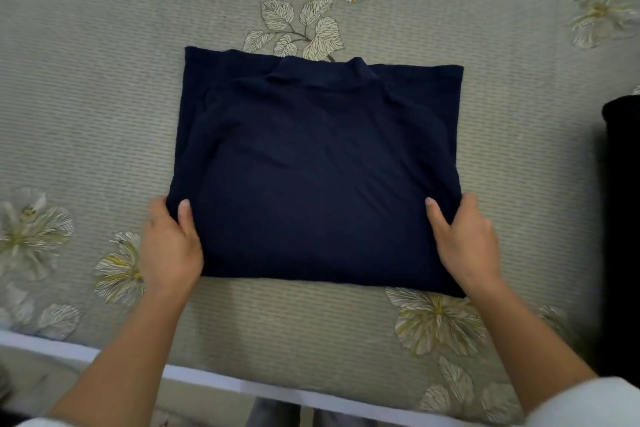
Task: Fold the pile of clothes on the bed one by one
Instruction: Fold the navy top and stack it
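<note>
Navy shirt (318,166), folded to a rough rectangle, flat on the middle of the bed (86,97), on a pale ribbed cover printed with big cream and yellow flowers and leaves. Collar (322,74) at the far edge, pointing away from the person, with the folded-in sides as soft ridges down either flank. Left hand (169,246) at the near left corner of the shirt, grasping it: thumb (185,215) laid on top of the cloth, fingers tucked out of sight beneath the edge. Right hand (467,246) at the near right corner, grasping likewise, thumb on top and fingers hidden under the side fold. Near edge of the shirt straight between the two wrists, resting on the cover; cannot tell whether lifted at the corners. Both forearms bare, reaching in from the bottom of the view, a bit of white sleeve (588,402) at the lower right. White strip (207,376) along the near side of the bed, slanting across the lower left. At the far right, well apart from the shirt, a black cloth mass (623,218), cut off by the frame and too dark for detail.
</note>
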{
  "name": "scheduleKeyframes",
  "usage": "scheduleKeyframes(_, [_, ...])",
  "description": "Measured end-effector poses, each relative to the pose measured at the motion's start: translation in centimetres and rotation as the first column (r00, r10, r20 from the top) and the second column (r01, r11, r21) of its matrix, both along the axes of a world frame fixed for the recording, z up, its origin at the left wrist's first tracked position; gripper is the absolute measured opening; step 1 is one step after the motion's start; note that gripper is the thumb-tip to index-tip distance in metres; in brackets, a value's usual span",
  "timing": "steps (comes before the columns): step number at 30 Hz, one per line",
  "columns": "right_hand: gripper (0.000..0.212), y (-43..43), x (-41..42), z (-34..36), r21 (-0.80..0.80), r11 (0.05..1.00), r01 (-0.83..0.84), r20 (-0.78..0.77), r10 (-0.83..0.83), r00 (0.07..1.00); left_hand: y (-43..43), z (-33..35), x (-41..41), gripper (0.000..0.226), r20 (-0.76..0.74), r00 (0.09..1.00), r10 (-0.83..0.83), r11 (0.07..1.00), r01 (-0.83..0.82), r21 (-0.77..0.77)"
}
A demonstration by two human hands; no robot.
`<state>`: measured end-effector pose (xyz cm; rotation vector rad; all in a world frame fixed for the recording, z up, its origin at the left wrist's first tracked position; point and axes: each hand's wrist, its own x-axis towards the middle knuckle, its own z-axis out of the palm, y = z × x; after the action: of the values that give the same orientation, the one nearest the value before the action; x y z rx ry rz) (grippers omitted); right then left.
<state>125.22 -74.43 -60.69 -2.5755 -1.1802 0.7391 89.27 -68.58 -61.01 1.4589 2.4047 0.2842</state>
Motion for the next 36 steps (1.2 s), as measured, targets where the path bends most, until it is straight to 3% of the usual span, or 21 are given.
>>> scheduleKeyframes(4, [0.043, -0.5, 0.8, -0.1, 0.014, 0.999, -0.051, 0.025, 0.051, 0.998, -0.3, 0.1, -1.5, 0.038, -0.019, 0.996, -0.09, 0.995, 0.091, 0.036])
scheduleKeyframes(8, [0.042, -1.2, 1.2, 0.2, 0.055, 0.967, 0.247, -0.249, -0.226, 0.942, -1.8, -0.1, 1.2, 0.049, -0.115, 0.989, -0.091, 0.995, 0.096, 0.038])
scheduleKeyframes(10, [0.043, -1.7, 1.7, 0.4, 0.01, 0.94, 0.34, -0.358, -0.314, 0.879, -2.8, 0.1, 4.3, 0.053, -0.08, 0.965, -0.249, 0.965, 0.254, 0.062])
scheduleKeyframes(13, [0.039, -2.2, 2.4, 0.9, -0.066, 0.917, 0.393, -0.531, -0.366, 0.764, -4.7, 0.0, 10.0, 0.058, 0.007, 0.823, -0.568, 0.823, 0.567, 0.037])
scheduleKeyframes(15, [0.035, -2.2, 2.9, 1.5, -0.118, 0.924, 0.363, -0.591, -0.359, 0.722, -5.8, -0.6, 13.0, 0.058, 0.041, 0.716, -0.697, 0.716, 0.698, -0.019])
scheduleKeyframes(17, [0.03, -2.1, 3.3, 2.2, -0.198, 0.92, 0.338, -0.682, -0.377, 0.626, -6.2, -1.3, 14.4, 0.058, 0.047, 0.68, -0.732, 0.673, 0.732, -0.1])
scheduleKeyframes(21, [0.037, -1.5, 3.8, 4.1, -0.32, 0.914, 0.25, -0.868, -0.389, 0.308, -5.8, -2.0, 14.4, 0.059, 0.058, 0.663, -0.747, 0.647, 0.744, -0.17])
scheduleKeyframes(24, [0.048, -0.1, 2.6, 6.0, -0.312, 0.926, 0.211, -0.909, -0.356, 0.218, -5.5, -1.5, 13.9, 0.057, 0.18, 0.635, -0.751, 0.606, 0.772, -0.191])
scheduleKeyframes(27, [0.049, 2.1, 0.4, 7.9, -0.225, 0.95, 0.218, -0.948, -0.265, 0.178, -3.9, -0.2, 13.2, 0.052, 0.514, 0.612, -0.601, 0.625, 0.76, -0.175])
scheduleKeyframes(29, [0.053, 3.8, -1.6, 8.8, -0.17, 0.958, 0.231, -0.966, -0.209, 0.155, -2.1, 1.7, 12.1, 0.046, 0.795, 0.55, -0.254, 0.763, 0.619, -0.185])
scheduleKeyframes(30, [0.057, 4.8, -2.8, 9.2, -0.142, 0.962, 0.235, -0.974, -0.178, 0.143, -1.1, 2.8, 11.3, 0.044, 0.883, 0.468, -0.027, 0.839, 0.491, -0.235])
scheduleKeyframes(32, [0.063, 6.8, -5.6, 9.7, -0.063, 0.973, 0.223, -0.985, -0.097, 0.143, 0.5, 4.6, 8.9, 0.039, 0.926, 0.249, 0.284, 0.892, 0.286, -0.351])
scheduleKeyframes(34, [0.068, 9.1, -9.2, 10.0, 0.007, 0.986, 0.169, -0.97, -0.034, 0.239, 1.9, 5.6, 5.9, 0.038, 0.92, 0.096, 0.381, 0.896, 0.207, -0.393])
scheduleKeyframes(36, [0.077, 11.1, -13.4, 10.0, 0.055, 0.993, 0.104, -0.934, 0.015, 0.356, 3.0, 6.1, 2.7, 0.041, 0.908, -0.003, 0.419, 0.9, 0.13, -0.415])
